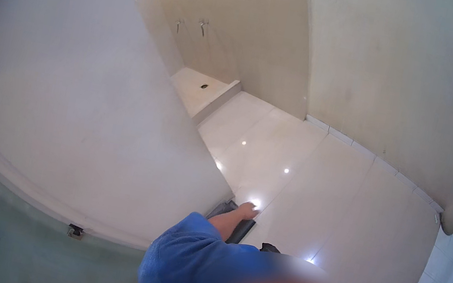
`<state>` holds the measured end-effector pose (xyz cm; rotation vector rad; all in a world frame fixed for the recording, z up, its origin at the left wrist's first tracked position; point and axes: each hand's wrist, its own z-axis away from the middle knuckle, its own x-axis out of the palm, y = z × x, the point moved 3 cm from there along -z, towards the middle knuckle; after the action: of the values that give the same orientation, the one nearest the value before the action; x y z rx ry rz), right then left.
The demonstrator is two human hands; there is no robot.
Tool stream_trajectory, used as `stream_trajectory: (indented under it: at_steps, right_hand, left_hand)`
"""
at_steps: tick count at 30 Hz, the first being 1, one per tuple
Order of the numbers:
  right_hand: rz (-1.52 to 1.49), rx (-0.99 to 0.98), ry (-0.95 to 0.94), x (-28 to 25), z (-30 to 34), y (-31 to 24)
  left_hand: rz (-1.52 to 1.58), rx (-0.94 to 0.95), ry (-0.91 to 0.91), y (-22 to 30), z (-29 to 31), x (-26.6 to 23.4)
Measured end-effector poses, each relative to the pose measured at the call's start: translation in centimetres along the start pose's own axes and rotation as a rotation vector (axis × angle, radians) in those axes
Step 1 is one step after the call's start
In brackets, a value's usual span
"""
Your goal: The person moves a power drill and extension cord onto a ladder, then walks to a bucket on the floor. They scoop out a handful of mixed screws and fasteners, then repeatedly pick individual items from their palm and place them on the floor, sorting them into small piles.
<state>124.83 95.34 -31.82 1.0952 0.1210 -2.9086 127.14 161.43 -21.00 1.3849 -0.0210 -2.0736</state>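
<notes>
A bare forearm reaches out of a blue garment (182, 255) low in the picture, and I take the small hand at its end to be my left hand (248, 209). It is low over the glossy tiled floor, by the bottom corner of a pale partition. Right at the wrist lies a dark, bar-like object (241, 232), partly covered by the arm. The fingers are too small and bright to read. Another small black thing (269, 248) shows just past the blue cloth. More bare skin lies along the lower edge, but a blurred patch covers much of it, and my right hand cannot be made out there.
A large pale partition (82, 98) fills the left, with metal clips (75, 231) on a greenish panel below. Beyond it, a shower recess has wall taps (202, 27), a drain (204, 86) and a raised curb (218, 103). Skirting tiles (377, 162) edge the right wall.
</notes>
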Motion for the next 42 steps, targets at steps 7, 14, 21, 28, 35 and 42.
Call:
stream_trajectory:
  at_steps: [7, 14, 21, 28, 35, 42]
  right_hand:
    - [-0.206, -0.074, 0.046, -10.9, -10.6, 6.5]
    - [-0.264, 0.026, -0.207, -13.5, -17.9, 20.7]
    - [-1.122, 0.451, 0.687, -35.0, -17.9, 38.5]
    - [-0.624, 0.635, 0.389, -29.5, -16.7, 52.1]
    - [-0.592, 0.739, 0.216, -18.9, -10.4, 57.1]
    - [-0.708, 0.608, -0.014, -17.9, -14.7, 65.5]
  left_hand:
    - [0.191, 0.311, 0.117, 32.5, -12.7, -6.7]
    - [-0.116, 0.336, -0.198, 41.4, -17.1, 5.3]
    - [-0.417, 0.391, -0.673, 46.1, -22.8, 13.0]
    - [-0.629, 0.536, -0.685, 71.2, -35.8, 22.5]
    - [-0.198, 0.321, -0.643, 115.2, -43.6, 29.2]
    - [-0.411, 0.939, -0.358, 152.3, -40.5, 39.3]
